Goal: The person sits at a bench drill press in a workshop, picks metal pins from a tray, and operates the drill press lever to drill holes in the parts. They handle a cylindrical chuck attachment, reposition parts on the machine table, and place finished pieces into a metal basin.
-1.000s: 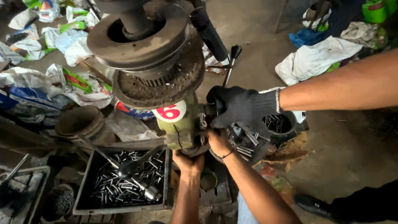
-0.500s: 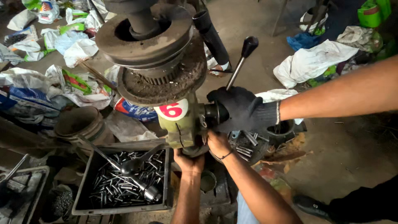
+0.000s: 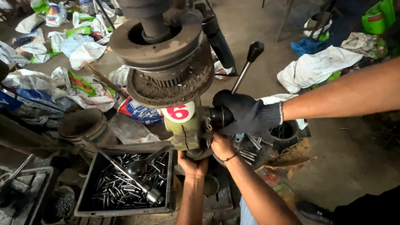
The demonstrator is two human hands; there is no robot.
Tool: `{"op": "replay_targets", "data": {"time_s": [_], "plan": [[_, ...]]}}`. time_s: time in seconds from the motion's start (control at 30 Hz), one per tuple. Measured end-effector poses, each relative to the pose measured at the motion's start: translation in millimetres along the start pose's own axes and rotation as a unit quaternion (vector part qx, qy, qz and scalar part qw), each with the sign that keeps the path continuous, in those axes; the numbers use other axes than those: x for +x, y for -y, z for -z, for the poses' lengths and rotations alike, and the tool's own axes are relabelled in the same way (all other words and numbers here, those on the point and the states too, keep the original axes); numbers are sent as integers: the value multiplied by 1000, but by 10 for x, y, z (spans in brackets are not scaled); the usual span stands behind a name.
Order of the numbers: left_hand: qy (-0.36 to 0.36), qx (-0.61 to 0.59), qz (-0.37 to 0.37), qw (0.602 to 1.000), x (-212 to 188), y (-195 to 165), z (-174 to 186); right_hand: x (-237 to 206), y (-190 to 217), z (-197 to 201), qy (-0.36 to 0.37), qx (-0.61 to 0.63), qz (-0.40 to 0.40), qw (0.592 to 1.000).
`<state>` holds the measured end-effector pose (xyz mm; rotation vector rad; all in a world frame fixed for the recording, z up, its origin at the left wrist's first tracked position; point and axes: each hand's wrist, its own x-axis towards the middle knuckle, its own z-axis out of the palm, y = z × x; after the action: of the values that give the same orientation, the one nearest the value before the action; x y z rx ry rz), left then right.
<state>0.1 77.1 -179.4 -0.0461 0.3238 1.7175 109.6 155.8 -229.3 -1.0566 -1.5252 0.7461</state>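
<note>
Green-bodied drill press (image 3: 183, 129): under its head, 2 bare hands, left hand (image 3: 192, 163) and right hand (image 3: 222, 145), curl closed around hidden work; beside them, a co-worker's black gloved hand (image 3: 246, 113) clenches the feed-handle hub (image 3: 218, 117).

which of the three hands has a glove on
The co-worker's hand reaching in from the right; the left hand and right hand below are bare.

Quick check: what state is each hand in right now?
Left hand: pressed up under the green drill head, fingers hidden; cannot tell.
Right hand: fingers hidden beneath a co-worker's gloved hand; cannot tell.
</note>
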Motion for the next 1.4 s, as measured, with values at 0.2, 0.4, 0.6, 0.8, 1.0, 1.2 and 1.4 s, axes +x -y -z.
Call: {"op": "replay_targets", "data": {"time_s": [0.2, 0.4, 0.6, 0.8, 1.0, 1.2, 1.4], "plan": [[10, 6, -2, 1000, -16, 0, -16, 47, 203, -28, -36, 327, -52, 943], [7, 3, -8, 1000, -18, -2, -14, 31, 85, 128, 9, -51, 106, 993], [12, 11, -11, 1000, -36, 7, -20, 74, 4, 80, -23, 158, -25, 987], [41, 2, -12, 999, -7, -11, -27, 89, 69, -5, -2, 329, -75, 941], [47, 20, -22, 998, -18, 1, 82, 112, 48, 193, -36, -265, 284, 921], [41, 15, -26, 999, 85, 2, 162, 153, 83, -64, -83, 261, -38, 961], [25, -2, -8, 1000, 90, 8, 218, 114, -58, 116, -3, 75, 105, 992]]}}
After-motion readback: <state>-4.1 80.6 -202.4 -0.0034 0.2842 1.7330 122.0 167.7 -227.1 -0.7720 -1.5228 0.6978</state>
